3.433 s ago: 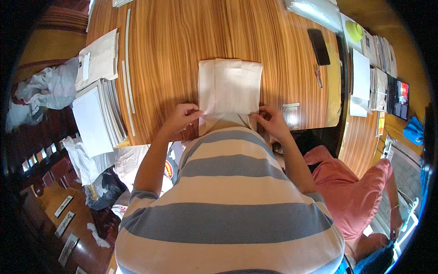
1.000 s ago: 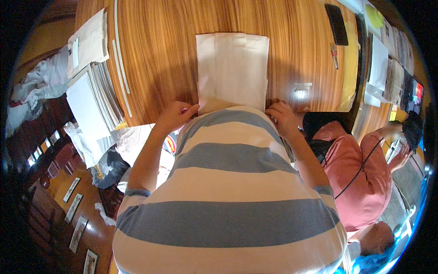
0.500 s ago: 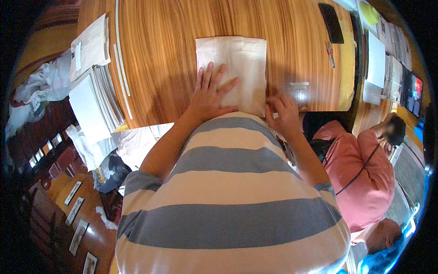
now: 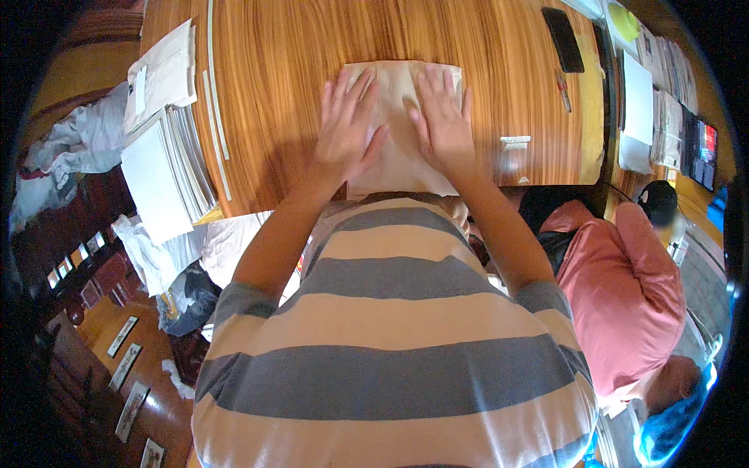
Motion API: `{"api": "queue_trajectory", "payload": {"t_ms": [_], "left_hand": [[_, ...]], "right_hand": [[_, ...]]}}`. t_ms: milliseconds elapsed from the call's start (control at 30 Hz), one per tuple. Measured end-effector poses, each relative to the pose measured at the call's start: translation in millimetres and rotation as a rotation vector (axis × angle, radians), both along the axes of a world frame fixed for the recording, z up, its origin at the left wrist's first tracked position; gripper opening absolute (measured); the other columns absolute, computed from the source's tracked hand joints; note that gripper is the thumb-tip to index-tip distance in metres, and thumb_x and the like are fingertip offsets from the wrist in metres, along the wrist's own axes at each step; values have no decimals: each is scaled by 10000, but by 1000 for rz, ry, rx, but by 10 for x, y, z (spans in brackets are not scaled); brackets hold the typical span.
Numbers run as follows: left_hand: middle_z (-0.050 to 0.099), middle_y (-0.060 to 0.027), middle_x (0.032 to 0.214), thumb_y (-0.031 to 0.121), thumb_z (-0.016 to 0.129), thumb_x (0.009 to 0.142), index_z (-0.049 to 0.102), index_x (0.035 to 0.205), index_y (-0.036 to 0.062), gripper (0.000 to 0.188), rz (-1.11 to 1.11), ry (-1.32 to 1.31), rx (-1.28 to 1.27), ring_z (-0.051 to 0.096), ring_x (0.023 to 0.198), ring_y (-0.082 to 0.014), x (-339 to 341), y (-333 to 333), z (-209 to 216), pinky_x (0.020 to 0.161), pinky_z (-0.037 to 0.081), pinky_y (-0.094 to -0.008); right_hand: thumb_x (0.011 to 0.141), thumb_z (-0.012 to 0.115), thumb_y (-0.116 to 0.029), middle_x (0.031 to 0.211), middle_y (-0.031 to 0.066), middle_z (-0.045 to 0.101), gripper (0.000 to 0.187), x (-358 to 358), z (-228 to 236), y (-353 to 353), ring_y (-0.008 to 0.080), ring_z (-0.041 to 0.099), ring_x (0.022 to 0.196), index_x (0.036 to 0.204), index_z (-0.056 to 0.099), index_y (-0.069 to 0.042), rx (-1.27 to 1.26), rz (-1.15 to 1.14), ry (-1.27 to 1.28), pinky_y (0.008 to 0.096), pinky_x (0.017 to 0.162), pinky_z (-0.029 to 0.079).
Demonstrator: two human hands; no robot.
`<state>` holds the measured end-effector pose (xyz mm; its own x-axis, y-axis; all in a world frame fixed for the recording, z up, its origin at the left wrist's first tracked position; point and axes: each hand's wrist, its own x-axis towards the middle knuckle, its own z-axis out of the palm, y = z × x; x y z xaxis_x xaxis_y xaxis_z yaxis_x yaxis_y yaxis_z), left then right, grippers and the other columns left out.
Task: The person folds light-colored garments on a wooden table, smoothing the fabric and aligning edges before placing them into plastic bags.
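Note:
A pale, nearly square sheet, paper or thin cloth (image 4: 398, 168), lies at the near edge of the wood-grain table (image 4: 273, 47). Flat on its left side rests my left hand (image 4: 347, 129), fingers stretched away from me and slightly apart, the outer ones reaching past the sheet's edge. My right hand (image 4: 445, 129) lies spread on the right side of the sheet, its thumb pointing inward. Between the two hands a strip of the sheet shows, with faint creases. Neither hand grips anything.
On the left stand a stack of white sheets (image 4: 160, 183) and a folded pale bundle (image 4: 162, 74), beside long thin white strips (image 4: 214, 117). To the right lie a dark phone-like slab (image 4: 563, 40), a small red-handled tool (image 4: 563, 92) and short white strips (image 4: 515, 143). A person in pink (image 4: 620, 288) sits close at right.
My right hand has moved from the sheet's lower right corner up onto its surface and flattened. My left hand has slid slightly farther up the sheet. The person in pink has shifted.

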<state>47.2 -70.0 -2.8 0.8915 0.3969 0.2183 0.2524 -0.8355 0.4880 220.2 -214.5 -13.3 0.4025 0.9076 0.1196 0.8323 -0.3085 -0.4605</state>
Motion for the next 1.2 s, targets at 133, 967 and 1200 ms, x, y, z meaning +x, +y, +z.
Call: {"api": "queue_trajectory", "payload": {"t_ms": [133, 967, 1200], "left_hand": [[343, -250, 1668, 306, 709, 930, 378, 1573, -50, 807, -106, 18, 45, 280, 1560, -468, 371, 98, -331, 1269, 209, -606], [738, -145, 1283, 122, 729, 952, 678, 1331, 40, 391, -230, -80, -55, 707, 1198, -281, -1010, -566, 317, 1073, 545, -436], [775, -60, 935, 263, 610, 1089, 732, 1129, -45, 333, 204, -149, -655, 666, 882, -82, -705, -56, 1392, 790, 549, -296]], "right_hand": [[1106, 431, -393, 1708, 154, 328, 596, 116, -339, 496, 432, 254, 1583, 1612, 399, -78, 67, -95, -96, 681, 1254, 129], [814, 825, -101, 1369, 52, 707, 434, 255, 493, -1203, 333, 509, 1456, 1236, 773, -190, 14, 396, 320, 576, 1250, 299], [1047, 689, -364, 969, 67, 789, 357, 812, 1700, 68, 118, 695, 892, 1138, 778, -30, -96, 299, 713, 327, 824, 569]]}}
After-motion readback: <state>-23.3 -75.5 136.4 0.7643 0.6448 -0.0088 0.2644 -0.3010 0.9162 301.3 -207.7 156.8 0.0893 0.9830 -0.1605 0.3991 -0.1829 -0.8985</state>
